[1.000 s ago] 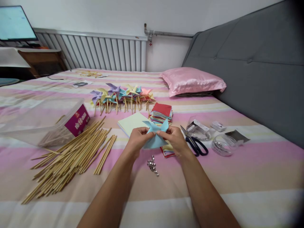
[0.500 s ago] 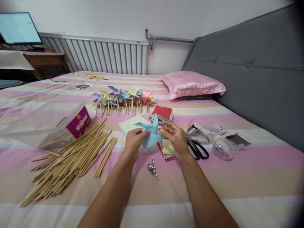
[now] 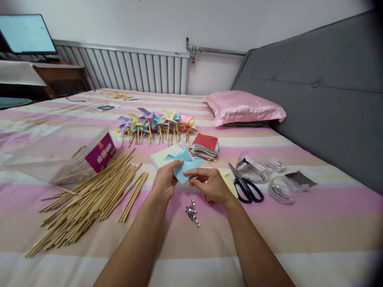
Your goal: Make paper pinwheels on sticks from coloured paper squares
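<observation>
Change: right hand (image 3: 214, 184) has dropped lower since the earlier frame, fingers curled at the blue paper (image 3: 184, 163).
Left hand (image 3: 165, 180): pinched shut on the paper's left side.
Nearby: pins (image 3: 192, 213) on the bed (image 3: 299, 223).

— Where do the person's arms lie?
— Both forearms run bare from six o'clock toward twelve, converging.
— And the hands?
— The left hand (image 3: 165, 181) curls, fingers pinched shut. The right hand (image 3: 211, 184) sits at its three o'clock, thumb and forefinger nipped together.

Light-blue paper pinwheel (image 3: 184, 164) (pink-and-cream striped bedsheet (image 3: 299, 223)), black scissors (image 3: 248, 188).
</observation>
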Available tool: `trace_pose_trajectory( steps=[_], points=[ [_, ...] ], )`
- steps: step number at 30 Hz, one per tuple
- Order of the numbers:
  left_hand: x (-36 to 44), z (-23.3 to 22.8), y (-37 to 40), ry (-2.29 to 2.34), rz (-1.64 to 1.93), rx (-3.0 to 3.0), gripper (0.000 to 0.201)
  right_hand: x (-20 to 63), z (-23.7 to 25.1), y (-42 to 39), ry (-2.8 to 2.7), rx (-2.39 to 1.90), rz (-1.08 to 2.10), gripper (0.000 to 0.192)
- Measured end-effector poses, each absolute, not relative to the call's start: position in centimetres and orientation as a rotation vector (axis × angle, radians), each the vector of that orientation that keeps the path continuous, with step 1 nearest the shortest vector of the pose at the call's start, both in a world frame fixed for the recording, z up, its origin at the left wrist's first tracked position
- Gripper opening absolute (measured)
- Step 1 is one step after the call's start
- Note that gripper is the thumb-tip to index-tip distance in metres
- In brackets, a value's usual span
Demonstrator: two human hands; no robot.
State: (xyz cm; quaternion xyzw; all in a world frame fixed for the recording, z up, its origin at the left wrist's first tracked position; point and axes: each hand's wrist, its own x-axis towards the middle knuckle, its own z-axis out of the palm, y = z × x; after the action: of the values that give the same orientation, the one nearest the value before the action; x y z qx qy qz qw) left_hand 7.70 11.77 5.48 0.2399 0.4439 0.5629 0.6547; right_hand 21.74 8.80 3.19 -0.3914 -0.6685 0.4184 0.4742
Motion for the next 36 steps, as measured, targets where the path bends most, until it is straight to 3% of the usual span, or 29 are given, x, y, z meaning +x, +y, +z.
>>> trace_pose_trajectory(
  steps=[8,36],
  points=[
    [8.1,5.4,11.6,1.003,1.241,0.570,0.023,21.9,3.2,9.0,-1.564,-0.945,0.987,0.014],
    [9.2,4.9,10.8,1.134,1.386,1.109,0.017,21.9,3.0,9.7,-1.321,-1.172,0.695,0.023]
  ],
)
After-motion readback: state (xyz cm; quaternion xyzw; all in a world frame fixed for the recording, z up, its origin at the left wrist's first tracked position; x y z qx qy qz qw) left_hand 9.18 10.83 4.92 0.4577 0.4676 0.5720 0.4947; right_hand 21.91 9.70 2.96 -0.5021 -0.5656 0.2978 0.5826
